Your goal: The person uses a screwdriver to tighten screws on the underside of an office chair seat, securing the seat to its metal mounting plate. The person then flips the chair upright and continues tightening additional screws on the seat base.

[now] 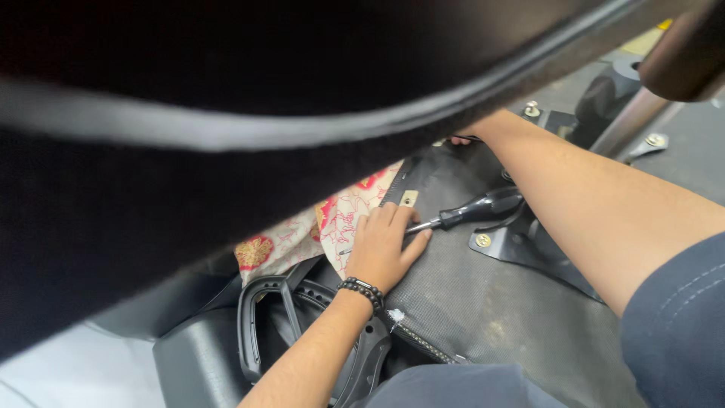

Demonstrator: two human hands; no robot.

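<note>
My left hand [381, 245], with a black bead bracelet at the wrist, lies over the metal shaft of a screwdriver [483, 208], fingers curled on it and thumb beneath. The screwdriver's black handle points right across grey floor carpet [491, 310]; its tip shows just left of my fingers, by a cream cloth with a red flower pattern [340, 215]. My right arm reaches up and away, and my right hand [462, 139] is almost wholly hidden under the dark padded edge [226, 113] that fills the top of the view.
A black plastic frame with open slots [264, 317] sits at the lower left. A black metal bracket with a brass bolt [483, 240] lies under the screwdriver handle. More bolted brackets [654, 140] and a slanted metal tube [642, 109] stand at the upper right.
</note>
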